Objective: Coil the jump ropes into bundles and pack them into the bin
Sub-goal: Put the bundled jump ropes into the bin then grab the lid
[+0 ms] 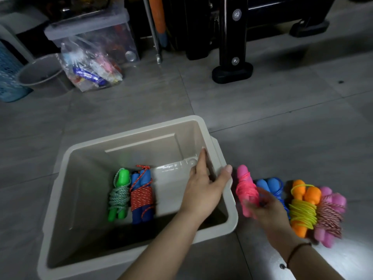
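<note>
**A:** Where are the ropes?

**B:** Two are packed. The green bundle [119, 195] and the blue-and-red bundle [141, 197] lie side by side on the bottom of the bin [129, 136], toward its left. Four more lie in a row on the floor [262, 118] just right of the bin. The hot-pink bundle [245, 186] is nearest the bin wall, then the blue bundle [270, 183], the orange bundle [302, 207], and the striped pink bundle [331, 211] farthest right.

**A:** And the hands?

**B:** The left hand [203, 188] clamps the bin's right rim, thumb outside and fingers inside the wall. The right hand [266, 209] is over the near end of the hot-pink bundle, but it is motion-blurred. I cannot tell whether it grasps anything.

**A:** How will that bundle handle?

**B:** Light, I'd judge. The handles look soft and grippy. The thin cord looks slick and springy, so it may unwind. I'd take it around the wrapped middle, squeezing the cord and both handles together, not by a handle end.
</note>
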A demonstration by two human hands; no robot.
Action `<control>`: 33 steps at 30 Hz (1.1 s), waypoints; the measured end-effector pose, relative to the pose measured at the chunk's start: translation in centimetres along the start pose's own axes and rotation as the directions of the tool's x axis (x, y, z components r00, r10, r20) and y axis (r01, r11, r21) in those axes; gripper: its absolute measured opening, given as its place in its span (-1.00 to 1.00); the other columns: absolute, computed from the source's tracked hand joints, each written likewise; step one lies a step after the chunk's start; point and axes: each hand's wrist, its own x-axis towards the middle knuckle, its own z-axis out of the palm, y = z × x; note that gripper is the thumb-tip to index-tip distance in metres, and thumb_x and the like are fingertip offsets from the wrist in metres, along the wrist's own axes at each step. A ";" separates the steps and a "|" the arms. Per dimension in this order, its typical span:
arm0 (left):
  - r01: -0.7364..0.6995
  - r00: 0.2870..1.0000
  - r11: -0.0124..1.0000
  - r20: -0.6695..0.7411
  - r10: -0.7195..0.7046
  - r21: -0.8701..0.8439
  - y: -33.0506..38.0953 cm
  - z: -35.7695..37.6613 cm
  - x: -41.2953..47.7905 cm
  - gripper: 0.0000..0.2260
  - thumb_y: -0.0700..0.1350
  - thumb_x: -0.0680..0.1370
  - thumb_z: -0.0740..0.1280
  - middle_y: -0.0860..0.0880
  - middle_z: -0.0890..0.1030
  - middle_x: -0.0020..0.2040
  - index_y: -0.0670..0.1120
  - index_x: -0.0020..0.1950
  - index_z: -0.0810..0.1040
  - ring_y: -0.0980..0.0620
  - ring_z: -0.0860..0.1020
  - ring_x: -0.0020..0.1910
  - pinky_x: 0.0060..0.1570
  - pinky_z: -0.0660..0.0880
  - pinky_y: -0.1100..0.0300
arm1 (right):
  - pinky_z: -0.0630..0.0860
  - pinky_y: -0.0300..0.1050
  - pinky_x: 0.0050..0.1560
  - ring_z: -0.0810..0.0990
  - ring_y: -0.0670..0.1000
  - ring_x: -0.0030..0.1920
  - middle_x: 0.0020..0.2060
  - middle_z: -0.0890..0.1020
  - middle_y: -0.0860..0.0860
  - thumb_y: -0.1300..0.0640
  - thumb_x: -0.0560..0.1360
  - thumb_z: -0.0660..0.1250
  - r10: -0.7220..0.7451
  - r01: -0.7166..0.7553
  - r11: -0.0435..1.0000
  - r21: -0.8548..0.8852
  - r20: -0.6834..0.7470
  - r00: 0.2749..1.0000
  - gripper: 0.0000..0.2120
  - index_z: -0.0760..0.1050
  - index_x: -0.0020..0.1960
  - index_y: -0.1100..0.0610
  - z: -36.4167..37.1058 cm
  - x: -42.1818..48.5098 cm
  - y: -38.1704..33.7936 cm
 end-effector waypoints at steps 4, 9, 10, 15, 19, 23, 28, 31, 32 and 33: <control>0.029 0.999 0.981 0.017 -0.026 -0.193 0.2 -0.1 0.0 -0.42 0.47 0.29 0.18 0.19 0.33 0.44 0.61 0.27 0.05 0.18 0.35 0.37 0.40 0.29 -0.02 | 0.55 -0.31 -0.18 0.63 -0.05 -0.17 -0.07 0.68 0.12 0.13 0.37 0.49 -0.100 0.091 0.925 0.369 0.005 0.995 -0.63 0.56 0.14 0.21 -3.4 -1.2 -4.2; 0.035 0.999 0.947 0.041 -0.024 -0.320 1.7 0.9 -0.1 -0.41 0.52 0.30 0.11 0.26 0.23 0.48 0.54 0.32 0.13 0.15 0.24 0.45 0.41 0.23 -0.14 | 0.59 -0.27 -0.12 0.65 -0.13 -0.06 0.06 0.64 -0.12 0.07 0.25 0.47 -0.319 0.324 0.866 0.380 -0.077 0.945 -0.42 0.48 0.26 -0.03 -4.6 -4.8 -10.0; 0.035 0.998 0.923 0.055 -0.015 -0.384 2.2 1.2 -0.3 -0.41 0.52 0.34 0.09 0.23 0.26 0.47 0.46 0.36 0.18 0.15 0.26 0.44 0.39 0.26 -0.15 | 0.60 -0.26 -0.12 0.66 -0.12 -0.10 0.06 0.64 -0.13 0.06 0.20 0.52 -0.359 0.349 0.858 0.377 -0.045 0.932 -0.38 0.48 0.25 -0.06 -4.0 -5.3 -10.5; 0.237 0.967 0.594 0.244 -0.070 -0.769 3.8 1.9 -0.6 -0.42 0.32 0.39 0.12 -0.14 0.66 -0.20 -0.13 -0.04 0.64 -0.04 0.63 -0.27 -0.24 0.59 0.17 | 0.47 -0.32 -0.09 0.55 -0.17 -0.07 -0.01 0.60 -0.20 -0.16 0.18 0.48 -0.535 0.529 0.844 -0.090 -0.064 0.842 -0.41 0.48 0.20 -0.16 -1.2 -5.2 -10.3; 0.096 0.988 0.786 0.157 0.002 -0.611 3.8 0.5 0.8 -0.64 0.11 0.37 0.39 -0.13 0.63 -0.17 -0.08 0.04 0.62 0.01 0.56 -0.36 -0.49 0.43 0.27 | 0.29 -0.14 0.00 0.39 -0.05 0.10 0.07 0.55 -0.21 -0.38 0.27 0.26 -0.656 0.562 0.658 -0.502 -0.015 0.755 -0.39 0.49 0.23 -0.10 -1.1 -4.0 -9.4; 0.053 0.990 0.905 0.140 0.007 -0.421 2.5 -1.5 2.2 -0.49 -0.03 0.41 0.47 -0.17 0.63 0.08 0.05 0.33 0.41 -0.07 0.64 -0.09 -0.17 0.61 0.02 | 0.19 -0.30 0.22 0.28 -0.03 0.34 0.40 0.33 -0.08 -0.29 0.39 0.24 -0.619 0.576 0.737 -0.354 -0.009 0.785 -0.48 0.49 0.26 -0.07 -1.1 -3.6 -9.0; 0.230 0.967 0.653 0.091 -0.240 -0.722 0.0 -3.4 3.5 -0.72 0.04 0.59 0.15 -0.11 0.65 -0.19 -0.08 0.07 0.56 -0.04 0.61 -0.31 -0.22 0.57 0.12 | 0.21 -0.40 0.30 0.20 -0.30 0.37 0.43 0.24 -0.21 0.02 0.56 0.25 -0.343 0.341 0.939 0.041 0.154 0.927 -0.47 0.15 0.47 -0.17 -2.4 -2.6 -9.1; 0.308 0.942 0.670 0.115 -0.316 -0.675 -1.9 -4.3 4.7 -0.68 0.05 0.56 0.25 -0.14 0.64 -0.21 -0.13 0.18 0.53 -0.05 0.59 -0.37 -0.27 0.57 0.14 | 0.30 -0.17 0.31 0.37 -0.14 0.30 0.35 0.39 -0.18 -0.08 0.57 0.17 -0.091 0.015 0.953 0.303 0.240 0.967 -0.54 0.23 0.46 -0.17 -2.6 -2.3 -9.0; 0.335 0.936 0.752 0.110 -0.334 -0.568 -2.5 -4.2 5.1 -0.69 -0.01 0.56 0.28 -0.14 0.63 -0.25 -0.19 0.18 0.53 -0.04 0.58 -0.41 -0.30 0.56 0.15 | 0.35 -0.07 0.33 0.44 -0.08 0.27 0.29 0.48 -0.12 -0.08 0.57 0.17 -0.059 -0.019 0.950 0.312 0.237 0.970 -0.60 0.35 0.39 -0.12 -2.5 -2.2 -8.8; 0.349 0.934 0.827 0.088 -0.347 -0.441 -2.9 -4.2 5.5 -0.70 -0.08 0.55 0.31 -0.14 0.63 -0.25 -0.24 0.19 0.51 -0.05 0.58 -0.40 -0.29 0.54 0.15 | 0.39 0.00 0.31 0.52 -0.02 0.20 0.19 0.58 -0.07 -0.08 0.57 0.17 -0.036 -0.038 0.950 0.309 0.233 0.972 -0.69 0.47 0.27 -0.09 -2.4 -2.3 -8.8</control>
